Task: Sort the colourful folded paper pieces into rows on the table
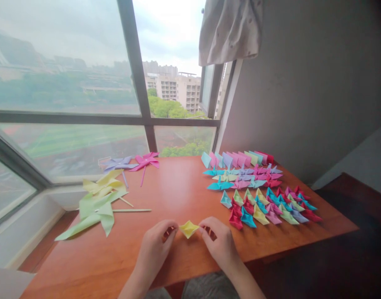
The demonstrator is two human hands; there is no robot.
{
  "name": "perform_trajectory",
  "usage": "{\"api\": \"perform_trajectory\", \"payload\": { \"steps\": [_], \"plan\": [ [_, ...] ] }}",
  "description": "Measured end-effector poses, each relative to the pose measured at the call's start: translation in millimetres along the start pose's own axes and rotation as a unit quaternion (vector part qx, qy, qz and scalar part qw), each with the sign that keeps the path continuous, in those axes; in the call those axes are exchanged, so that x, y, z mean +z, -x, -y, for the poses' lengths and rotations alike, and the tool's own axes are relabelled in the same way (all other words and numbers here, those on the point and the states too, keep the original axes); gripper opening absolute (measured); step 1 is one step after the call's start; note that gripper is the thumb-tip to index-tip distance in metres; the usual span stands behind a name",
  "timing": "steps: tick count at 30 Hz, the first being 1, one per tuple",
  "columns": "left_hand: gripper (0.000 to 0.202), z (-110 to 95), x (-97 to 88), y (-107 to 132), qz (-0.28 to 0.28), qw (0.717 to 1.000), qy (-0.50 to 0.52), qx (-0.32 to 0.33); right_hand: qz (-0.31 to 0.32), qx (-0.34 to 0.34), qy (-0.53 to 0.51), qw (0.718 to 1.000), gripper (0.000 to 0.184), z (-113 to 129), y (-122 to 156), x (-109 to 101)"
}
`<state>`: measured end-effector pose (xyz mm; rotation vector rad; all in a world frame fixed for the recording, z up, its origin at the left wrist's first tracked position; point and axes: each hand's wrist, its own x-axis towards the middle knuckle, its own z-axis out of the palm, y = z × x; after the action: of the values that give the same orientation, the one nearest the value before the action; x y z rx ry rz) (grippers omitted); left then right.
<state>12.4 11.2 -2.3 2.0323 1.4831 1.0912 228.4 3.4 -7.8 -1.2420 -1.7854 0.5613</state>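
A small yellow folded paper boat point(188, 229) is stretched between my two hands, above the near part of the wooden table. My left hand point(157, 241) pinches its left tip between thumb and fingers. On the other side, the right tip is pinched by my right hand point(218, 240). The boat's folded sides spread into a diamond shape, with a small peak in the middle.
Rows of coloured paper boats point(259, 212) stand on the right of the table point(174, 195). Behind them are paper cranes point(219, 184) and folded paper pieces point(238, 160). Paper pinwheels, including a green one point(95, 211) and a pink one point(146, 161), lie left, by the window.
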Motion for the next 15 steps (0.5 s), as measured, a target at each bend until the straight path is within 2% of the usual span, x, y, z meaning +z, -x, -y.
{"api": "perform_trajectory", "payload": {
  "steps": [6,9,12,15],
  "plan": [
    [0.013,3,0.7,-1,0.014,0.998,0.038,-0.042,-0.023,-0.003,-0.011,1.0,0.012,3,-2,0],
    [0.018,5,1.6,-1,0.021,0.994,0.079,-0.067,-0.052,-0.011,0.0,0.999,0.013,4,0,-11],
    [0.027,8,2.2,-1,0.03,0.993,0.093,-0.066,-0.105,-0.011,0.039,0.994,0.015,-3,8,-47],
    [0.026,11,2.5,0,0.047,0.994,0.075,-0.058,-0.199,0.03,0.12,0.972,0.016,-25,21,-114]
  ]
}}
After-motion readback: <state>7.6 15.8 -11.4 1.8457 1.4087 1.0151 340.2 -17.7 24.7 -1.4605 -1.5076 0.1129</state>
